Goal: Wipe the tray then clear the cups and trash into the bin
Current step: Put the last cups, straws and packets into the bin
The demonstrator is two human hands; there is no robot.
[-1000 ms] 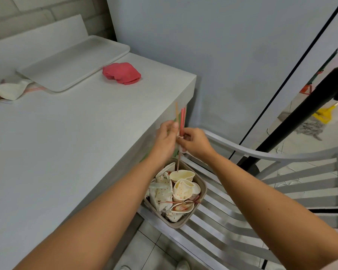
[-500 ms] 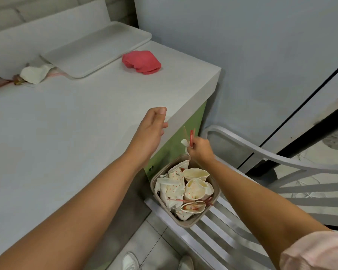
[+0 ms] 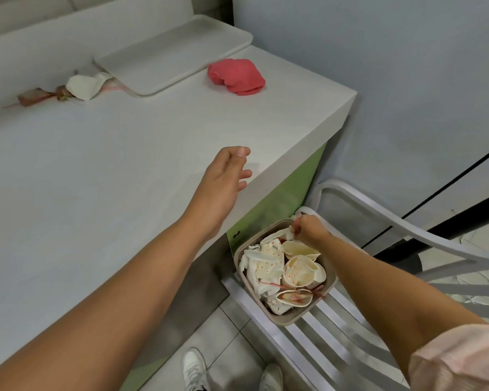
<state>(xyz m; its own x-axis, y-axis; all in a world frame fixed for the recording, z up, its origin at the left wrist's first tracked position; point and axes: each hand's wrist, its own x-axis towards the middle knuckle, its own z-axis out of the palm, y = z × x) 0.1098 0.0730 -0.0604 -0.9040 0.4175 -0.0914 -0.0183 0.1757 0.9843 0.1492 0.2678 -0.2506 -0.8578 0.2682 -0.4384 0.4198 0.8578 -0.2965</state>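
Several crumpled cups [image 3: 299, 270] and perhaps straws [image 3: 268, 284] fill the bin [image 3: 294, 320].

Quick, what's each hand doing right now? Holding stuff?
Left hand: open, holding nothing, over the counter.
Right hand: closed, pinching red straws at the far end of the bin.

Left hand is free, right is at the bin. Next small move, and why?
Likely send the left hand across the counter to the crushed paper cup beside the tray. It is open and empty; the right hand pinches red straws at the bin rim, and that cup and a wrapper are not yet binned.
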